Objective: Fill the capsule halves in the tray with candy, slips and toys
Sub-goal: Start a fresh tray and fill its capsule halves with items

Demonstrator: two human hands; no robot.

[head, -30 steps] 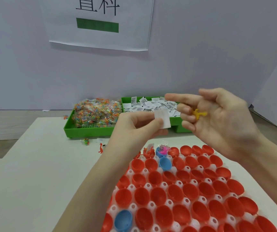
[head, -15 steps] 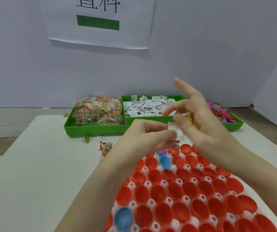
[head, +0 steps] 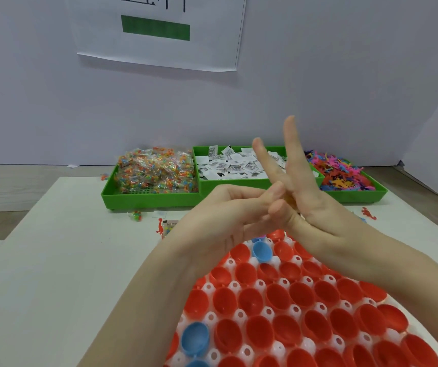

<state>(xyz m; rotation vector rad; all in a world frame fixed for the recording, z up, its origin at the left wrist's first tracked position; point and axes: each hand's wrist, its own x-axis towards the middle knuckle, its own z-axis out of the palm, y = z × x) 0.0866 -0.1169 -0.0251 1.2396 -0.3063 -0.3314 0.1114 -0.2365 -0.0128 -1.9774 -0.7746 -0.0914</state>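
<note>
The white tray (head: pixel 267 312) in front of me holds several red capsule halves (head: pixel 278 298), plus two blue halves (head: pixel 261 251) (head: pixel 195 337). Above its far end my two hands meet. My left hand (head: pixel 223 215) has its fingers curled, thumb and fingertips pressed into my right hand (head: pixel 308 202). The white slip is hidden between them. On my right hand two fingers point straight up. Its lower fingers curl around a small yellow toy (head: pixel 290 200), which barely shows.
Three joined green bins (head: pixel 149 200) stand at the back: candy packets (head: pixel 157 173) on the left, paper slips (head: pixel 228 166) in the middle, colourful toys (head: pixel 342 177) on the right. A loose candy (head: pixel 136 215) and red toys (head: pixel 160 229) (head: pixel 368 213) lie on the table.
My left hand brought the white slip across to my right hand, and the slip is now out of sight between them. Two fingers of my right hand rose upright.
</note>
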